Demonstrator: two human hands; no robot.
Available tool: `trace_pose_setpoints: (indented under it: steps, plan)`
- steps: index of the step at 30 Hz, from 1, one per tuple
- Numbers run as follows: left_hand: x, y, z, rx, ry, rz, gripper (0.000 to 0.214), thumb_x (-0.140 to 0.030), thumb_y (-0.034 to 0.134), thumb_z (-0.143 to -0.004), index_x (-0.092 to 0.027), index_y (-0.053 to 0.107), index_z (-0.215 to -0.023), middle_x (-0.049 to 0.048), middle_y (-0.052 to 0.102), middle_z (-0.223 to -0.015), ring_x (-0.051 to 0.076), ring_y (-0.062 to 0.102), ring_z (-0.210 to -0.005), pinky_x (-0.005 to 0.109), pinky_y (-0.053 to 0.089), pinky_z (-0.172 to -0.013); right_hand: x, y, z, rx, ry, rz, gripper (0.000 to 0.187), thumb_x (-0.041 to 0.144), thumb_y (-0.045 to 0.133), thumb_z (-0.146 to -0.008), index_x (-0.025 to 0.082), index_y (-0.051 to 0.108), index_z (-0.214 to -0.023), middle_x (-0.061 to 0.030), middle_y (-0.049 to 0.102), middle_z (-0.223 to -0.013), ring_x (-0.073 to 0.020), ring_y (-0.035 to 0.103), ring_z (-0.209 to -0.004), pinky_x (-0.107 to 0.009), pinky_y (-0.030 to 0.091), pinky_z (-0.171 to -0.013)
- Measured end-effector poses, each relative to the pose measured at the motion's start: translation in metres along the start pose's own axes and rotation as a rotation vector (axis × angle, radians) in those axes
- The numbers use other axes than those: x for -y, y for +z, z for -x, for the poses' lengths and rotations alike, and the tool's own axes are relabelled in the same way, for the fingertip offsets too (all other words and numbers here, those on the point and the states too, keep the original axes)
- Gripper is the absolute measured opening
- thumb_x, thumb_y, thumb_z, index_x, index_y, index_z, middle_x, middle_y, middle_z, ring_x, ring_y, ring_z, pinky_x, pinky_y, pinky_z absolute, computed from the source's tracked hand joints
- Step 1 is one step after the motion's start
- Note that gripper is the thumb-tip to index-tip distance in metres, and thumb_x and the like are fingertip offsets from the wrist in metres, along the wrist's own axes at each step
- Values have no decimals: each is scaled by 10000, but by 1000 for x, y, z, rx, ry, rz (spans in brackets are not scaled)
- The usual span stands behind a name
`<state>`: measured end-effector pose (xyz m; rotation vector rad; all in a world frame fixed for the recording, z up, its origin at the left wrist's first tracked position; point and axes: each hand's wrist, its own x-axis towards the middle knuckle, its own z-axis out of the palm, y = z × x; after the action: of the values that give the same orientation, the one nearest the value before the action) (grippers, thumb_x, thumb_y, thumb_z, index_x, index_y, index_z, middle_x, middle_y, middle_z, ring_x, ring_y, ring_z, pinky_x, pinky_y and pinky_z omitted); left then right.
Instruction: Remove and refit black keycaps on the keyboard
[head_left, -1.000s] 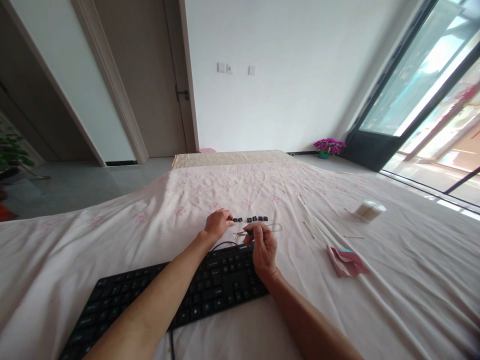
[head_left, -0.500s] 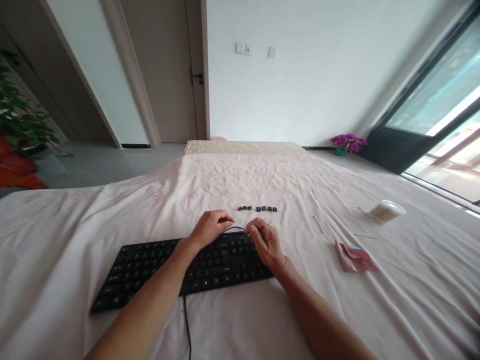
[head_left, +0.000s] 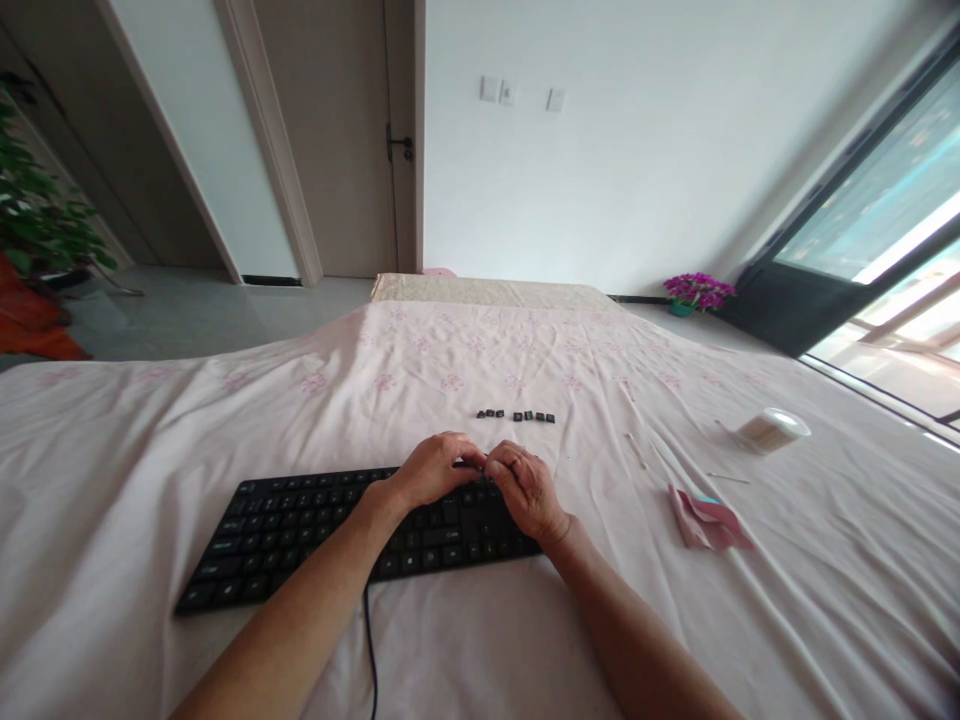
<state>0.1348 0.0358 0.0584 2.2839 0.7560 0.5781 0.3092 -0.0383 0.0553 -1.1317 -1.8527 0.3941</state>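
Note:
A black keyboard (head_left: 300,535) lies on the pink cloth, its right part partly covered by my hands. Over its far edge, my left hand (head_left: 442,468) is closed with thumb and fingertips brought together. My right hand (head_left: 526,485) meets it there, fingers curled and thumb pressed to them. The fingertips of both hands almost touch, and whatever they pinch is hidden. Just beyond them, several small black keycaps (head_left: 528,416) stand in a loose row. A black cable (head_left: 370,640) runs from under the keyboard's near edge toward me.
To the right lie a folded pink cloth (head_left: 709,522), several cotton swabs (head_left: 637,452) and a clear round tub of swabs (head_left: 776,430). A wrinkled pink bedsheet (head_left: 150,450) covers the surface. Purple flowers (head_left: 697,290) stand on the floor by the glass door.
My left hand has moved right, closing the gap to my right hand. The thin dark curved strand seen between them earlier no longer shows. The view has shifted slightly.

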Motion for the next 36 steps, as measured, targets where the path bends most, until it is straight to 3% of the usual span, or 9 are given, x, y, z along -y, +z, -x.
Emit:
trace_pose_setpoints:
  steps: [6,11,15,19,25,36]
  plan:
    - [1,4,-1,26,48,-99,183,-358,589,-840,-205,682,-801,15,623,-805,170,564,-837,248,420,-766,5,3,-5,145,-49,88,238,290,401,-954,227,560,-788,-15,571,-776,-146,548,-704,-265,440,-697]
    - [6,9,-3,24,50,-123,141,-343,631,-805,-209,671,-821,5,611,-817,175,553,-850,255,419,-762,2,5,-5,29,22,31,246,299,375,-963,231,522,-779,-4,567,-753,-148,552,-700,-273,450,-702]
    - [8,11,-6,45,69,-145,143,-348,635,-803,-210,675,-810,6,610,-829,177,550,-863,259,416,-763,-4,6,-4,67,30,29,220,291,407,-952,226,515,-772,0,566,-761,-147,551,-702,-281,441,-707]
    - [6,11,-9,59,62,-177,122,-314,686,-762,-219,671,-837,-7,618,-830,173,555,-857,254,414,-745,-10,5,-3,7,102,-9,259,299,363,-969,221,513,-772,0,555,-722,-145,544,-687,-278,442,-696]
    - [7,15,-10,29,88,-230,222,-407,640,-804,-187,635,-770,1,594,-769,164,544,-794,250,396,-683,-10,6,1,60,-31,33,212,266,388,-956,221,488,-774,-15,548,-764,-150,535,-713,-292,438,-709]
    - [1,19,-4,-9,244,-103,284,-416,470,-916,-184,612,-834,5,593,-848,139,553,-820,240,413,-761,-7,5,11,-149,-67,-38,184,177,402,-932,213,535,-809,-20,555,-758,-156,547,-729,-310,438,-706]
